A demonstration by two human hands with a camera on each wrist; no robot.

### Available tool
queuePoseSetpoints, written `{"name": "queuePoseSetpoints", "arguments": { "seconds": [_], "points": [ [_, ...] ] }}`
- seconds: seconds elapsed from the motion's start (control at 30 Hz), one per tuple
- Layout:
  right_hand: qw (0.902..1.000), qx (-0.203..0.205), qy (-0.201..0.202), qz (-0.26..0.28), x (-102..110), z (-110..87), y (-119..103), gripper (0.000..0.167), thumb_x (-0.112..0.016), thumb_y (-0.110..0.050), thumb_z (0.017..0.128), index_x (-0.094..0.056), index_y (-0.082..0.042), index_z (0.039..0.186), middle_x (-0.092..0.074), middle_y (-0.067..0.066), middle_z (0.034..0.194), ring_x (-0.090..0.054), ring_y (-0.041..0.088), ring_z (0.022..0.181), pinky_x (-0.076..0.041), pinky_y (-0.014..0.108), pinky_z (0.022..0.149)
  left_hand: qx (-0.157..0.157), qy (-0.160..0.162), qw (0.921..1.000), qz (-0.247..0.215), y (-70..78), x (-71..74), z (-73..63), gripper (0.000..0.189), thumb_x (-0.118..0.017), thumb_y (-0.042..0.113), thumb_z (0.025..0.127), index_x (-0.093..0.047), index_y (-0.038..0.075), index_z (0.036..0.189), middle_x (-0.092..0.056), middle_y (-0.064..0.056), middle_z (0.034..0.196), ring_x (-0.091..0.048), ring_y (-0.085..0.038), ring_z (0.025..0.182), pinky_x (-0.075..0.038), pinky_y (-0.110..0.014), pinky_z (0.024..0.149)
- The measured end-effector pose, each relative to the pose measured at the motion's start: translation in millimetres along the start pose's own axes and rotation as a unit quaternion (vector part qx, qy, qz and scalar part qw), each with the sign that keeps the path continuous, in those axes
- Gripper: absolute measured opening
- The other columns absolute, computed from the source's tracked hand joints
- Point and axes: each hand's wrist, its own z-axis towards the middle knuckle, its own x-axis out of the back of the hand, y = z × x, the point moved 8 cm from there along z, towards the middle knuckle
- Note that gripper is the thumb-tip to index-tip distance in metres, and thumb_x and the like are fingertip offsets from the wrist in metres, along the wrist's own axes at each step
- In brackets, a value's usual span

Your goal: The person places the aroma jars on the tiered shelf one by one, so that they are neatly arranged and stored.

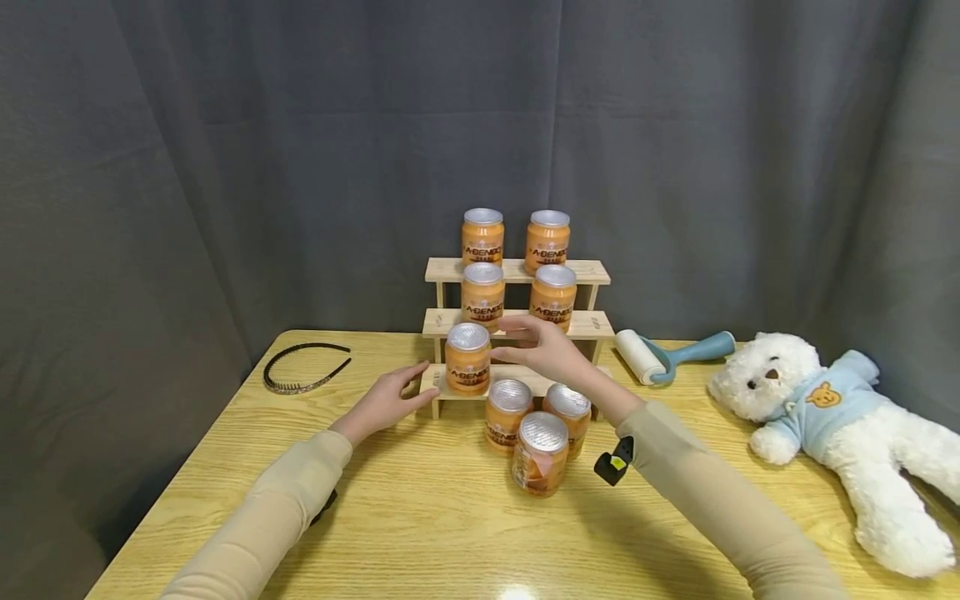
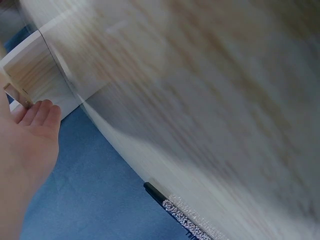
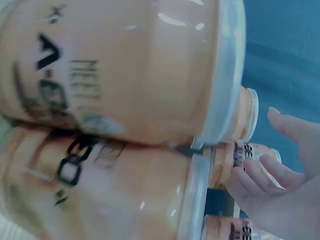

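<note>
A wooden three-step stand [image 1: 540, 379] holds orange jars with silver lids. One jar [image 1: 468, 367] is at the left of the lowest step, between the two hands. My left hand [image 1: 381, 403] is at that step's left end, thumb and fingers spread; whether it touches the wood cannot be told. My right hand [image 1: 546, 346] reaches over the step to the jar's right side, fingers loosely bent and holding nothing; contact is unclear. In the right wrist view, the hand [image 3: 280, 195] is apart from two large near jars. On the table before the stand are a front jar [image 1: 541, 458] and two others.
Two jars stand on the top step and two on the middle one. A black headband [image 1: 296, 387] lies at the left. To the right are a lint roller [image 1: 675, 354] and a white teddy bear [image 1: 847, 425] in a blue shirt. A grey curtain [image 1: 337, 167] hangs behind.
</note>
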Motion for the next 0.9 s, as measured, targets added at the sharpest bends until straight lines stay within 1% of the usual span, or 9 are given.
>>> {"name": "queuePoseSetpoints", "arguments": {
  "seconds": [0.23,0.37,0.53,0.67,0.77,0.9],
  "points": [
    [0.9999,-0.006,0.012,-0.006,15,-21.1,13,0.058,-0.071,-0.033,0.085,-0.051,-0.008,0.133,-0.052,0.013,0.136,-0.049,0.03,0.126,-0.045,0.044,0.101,0.005,-0.004,0.9999,-0.008,-0.4,-0.7,0.0,0.073,-0.055,0.048,0.092,-0.031,0.006,0.147,-0.036,-0.016,0.148,-0.041,-0.035,0.132,-0.039,-0.047,0.107],
    [0.9998,0.0,0.012,-0.018,22,-35.4,19,0.056,-0.068,-0.034,0.086,-0.051,-0.006,0.133,-0.053,0.015,0.134,-0.05,0.033,0.124,-0.046,0.045,0.1,0.005,-0.004,0.9999,-0.01,-1.2,-0.8,0.6,0.072,-0.055,0.047,0.092,-0.031,0.007,0.147,-0.035,-0.015,0.148,-0.041,-0.034,0.132,-0.039,-0.046,0.107],
    [0.9989,0.011,0.014,-0.044,29,-53.8,23,0.052,-0.068,-0.03,0.087,-0.054,-0.004,0.13,-0.056,0.018,0.13,-0.052,0.034,0.12,-0.044,0.047,0.102,0.008,-0.003,0.9999,-0.006,-3.6,-1.0,1.8,0.073,-0.054,0.049,0.092,-0.032,0.007,0.147,-0.035,-0.015,0.149,-0.041,-0.034,0.132,-0.039,-0.046,0.107],
    [0.9981,0.024,0.01,-0.055,32,-66.3,29,0.049,-0.068,-0.024,0.087,-0.055,0.0,0.128,-0.056,0.02,0.129,-0.052,0.036,0.119,-0.042,0.05,0.103,0.01,-0.004,0.9999,-0.005,-5.1,-1.5,2.7,0.074,-0.054,0.051,0.092,-0.031,0.007,0.147,-0.034,-0.015,0.149,-0.04,-0.034,0.132,-0.039,-0.046,0.107],
    [0.9968,0.03,0.008,-0.073,33,-73.6,36,0.05,-0.069,-0.022,0.086,-0.055,0.003,0.127,-0.055,0.022,0.128,-0.052,0.038,0.118,-0.044,0.05,0.1,0.008,-0.004,0.9999,-0.004,-5.4,-1.6,3.0,0.075,-0.053,0.052,0.091,-0.031,0.007,0.147,-0.034,-0.015,0.149,-0.04,-0.035,0.132,-0.039,-0.046,0.107],
    [0.9927,0.021,0.015,-0.118,32,-82.2,44,0.056,-0.073,-0.027,0.083,-0.055,0.004,0.127,-0.055,0.021,0.124,-0.055,0.036,0.111,-0.051,0.046,0.093,0.006,-0.003,1.0,-0.005,-5.0,-2.0,2.6,0.074,-0.054,0.05,0.092,-0.031,0.006,0.147,-0.034,-0.015,0.149,-0.04,-0.035,0.132,-0.04,-0.046,0.106]
  ]
}}
